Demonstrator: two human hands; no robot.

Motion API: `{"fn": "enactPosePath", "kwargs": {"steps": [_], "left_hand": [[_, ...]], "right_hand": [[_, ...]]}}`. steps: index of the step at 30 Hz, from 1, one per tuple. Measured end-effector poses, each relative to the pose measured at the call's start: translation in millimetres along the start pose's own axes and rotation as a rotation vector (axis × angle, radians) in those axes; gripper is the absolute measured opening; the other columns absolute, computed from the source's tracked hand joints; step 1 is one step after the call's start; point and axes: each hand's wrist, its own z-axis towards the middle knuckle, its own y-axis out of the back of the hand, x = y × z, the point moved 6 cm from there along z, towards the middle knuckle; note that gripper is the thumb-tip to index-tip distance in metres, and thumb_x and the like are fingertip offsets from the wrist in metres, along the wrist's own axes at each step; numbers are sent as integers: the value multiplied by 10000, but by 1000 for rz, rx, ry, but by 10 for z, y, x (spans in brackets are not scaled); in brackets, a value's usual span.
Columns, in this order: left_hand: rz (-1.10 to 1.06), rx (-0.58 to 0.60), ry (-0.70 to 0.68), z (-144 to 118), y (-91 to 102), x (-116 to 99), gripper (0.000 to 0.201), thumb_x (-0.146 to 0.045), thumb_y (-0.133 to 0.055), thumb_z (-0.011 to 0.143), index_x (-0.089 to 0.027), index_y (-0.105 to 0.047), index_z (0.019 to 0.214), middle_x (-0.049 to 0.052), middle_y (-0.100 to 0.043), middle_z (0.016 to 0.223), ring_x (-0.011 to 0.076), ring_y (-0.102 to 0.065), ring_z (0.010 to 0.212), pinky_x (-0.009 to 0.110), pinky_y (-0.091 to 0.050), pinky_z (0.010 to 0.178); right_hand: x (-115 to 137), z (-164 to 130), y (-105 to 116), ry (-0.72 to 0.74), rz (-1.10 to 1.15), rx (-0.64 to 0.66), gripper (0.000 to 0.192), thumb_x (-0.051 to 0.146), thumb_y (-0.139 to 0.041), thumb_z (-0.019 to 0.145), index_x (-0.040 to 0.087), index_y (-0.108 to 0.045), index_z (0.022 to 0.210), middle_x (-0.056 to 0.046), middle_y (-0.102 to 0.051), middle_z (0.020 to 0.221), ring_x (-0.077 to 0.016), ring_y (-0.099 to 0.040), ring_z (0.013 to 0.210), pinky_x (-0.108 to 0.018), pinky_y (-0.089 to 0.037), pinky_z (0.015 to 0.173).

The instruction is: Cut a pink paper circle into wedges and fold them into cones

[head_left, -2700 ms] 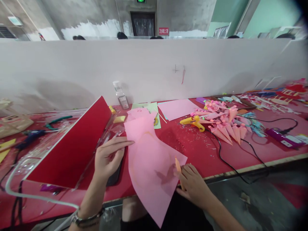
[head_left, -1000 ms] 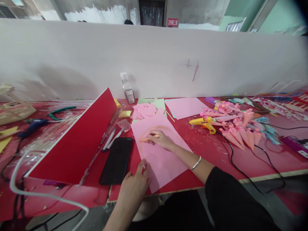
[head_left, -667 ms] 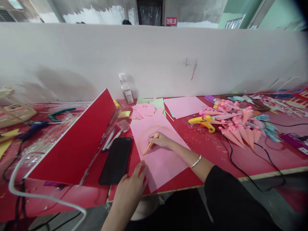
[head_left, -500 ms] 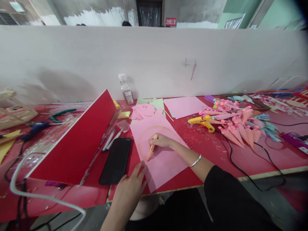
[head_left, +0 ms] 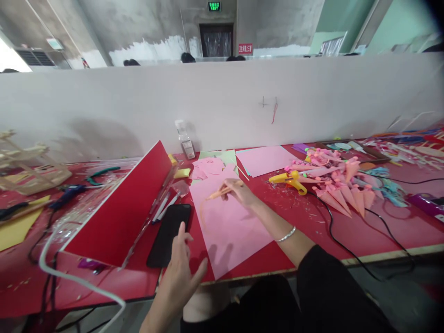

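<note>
My right hand (head_left: 239, 192) is closed around a pale orange marker (head_left: 219, 193), whose tapered tip points left above the upper part of a pink paper sheet (head_left: 239, 240). I cannot tell whether the tip touches the sheet. A faint orange curved line shows on the paper's left side; my right hand and forearm cover part of the sheet. My left hand (head_left: 182, 261) is open and raised, fingers apart and holding nothing, between the paper and a black phone (head_left: 169, 236). Its forefinger overlaps the phone's right edge in view.
A red board (head_left: 121, 212) leans at left. Behind the sheet lie pink scraps (head_left: 210, 166), more pink paper (head_left: 265, 159) and a clear bottle (head_left: 185, 141). A yellow glue gun (head_left: 289, 180) with a black cord sits at right beside pink paper cones (head_left: 347, 194).
My right hand has moved the marker up the sheet and tilted it flatter. My left hand has lifted off the paper's edge and moved left, fingers spreading. The view has tipped upward.
</note>
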Motion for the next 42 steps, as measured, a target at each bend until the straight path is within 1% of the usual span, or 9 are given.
{"fn": "enactPosePath", "kwargs": {"steps": [4,10,16,20,24,29,35,38,42], "left_hand": [[-428,-35,-32,85,18,-307,782,-301,-461,808,-320,100,1353,65,-329,1077,67,-374,579,251,-407,574],[-798,7,-162,240,-45,-794,669,-485,-419,786,-430,-44,1337,33,-359,1003,83,-344,550,234,-339,482],[-711,109,-264,232,-157,-954,614,-521,-322,818,-372,-61,1353,52,-372,1028,90,-397,576,232,-340,485],[-453,138,-268,245,-206,-981,454,-409,-304,864,-267,-303,1295,56,-452,971,127,-476,682,253,-399,594],[-313,129,-245,293,-250,-1012,306,-303,-354,866,-204,-496,1118,45,-533,848,148,-508,734,263,-419,672],[-400,61,-233,278,-224,-997,202,-269,-398,847,-177,-572,892,35,-558,781,137,-538,689,230,-428,602],[-445,93,-89,237,-249,-988,219,-296,-406,839,-165,-578,875,15,-573,719,90,-495,492,184,-373,420],[-352,72,-141,234,-223,-1094,211,-270,-414,835,-167,-598,838,23,-577,696,124,-537,589,206,-407,498],[-333,67,-214,214,-220,-1210,216,-232,-411,831,-180,-620,821,45,-592,738,157,-555,686,248,-438,602]], "right_hand": [[516,-281,-115,176,41,-16,348,415,-440,832,130,-612,728,0,-566,540,-96,-521,488,-230,-410,493],[763,-834,-431,92,-172,18,390,401,-419,847,113,-642,710,-11,-551,519,-84,-502,472,-207,-407,464],[886,-962,-408,46,-311,-26,350,328,-410,836,114,-627,666,0,-524,502,-78,-484,463,-195,-396,463],[877,-1023,-439,-21,-370,28,249,209,-415,806,117,-593,657,3,-533,547,-78,-498,498,-187,-391,480],[738,-1132,-519,35,-389,95,171,128,-413,778,139,-560,689,20,-521,611,-70,-480,560,-179,-383,526],[466,-1266,-572,74,-228,65,190,191,-361,826,150,-546,818,32,-489,581,-69,-457,506,-188,-394,501],[580,-1359,-736,367,-404,35,135,167,-331,762,187,-426,669,22,-443,604,-85,-423,545,-212,-406,555],[646,-1365,-784,503,-554,54,94,177,-327,704,216,-324,618,25,-413,574,-107,-408,559,-234,-409,586],[613,-1370,-768,510,-651,109,95,177,-306,675,224,-265,603,25,-421,565,-114,-420,567,-237,-412,614]]}}
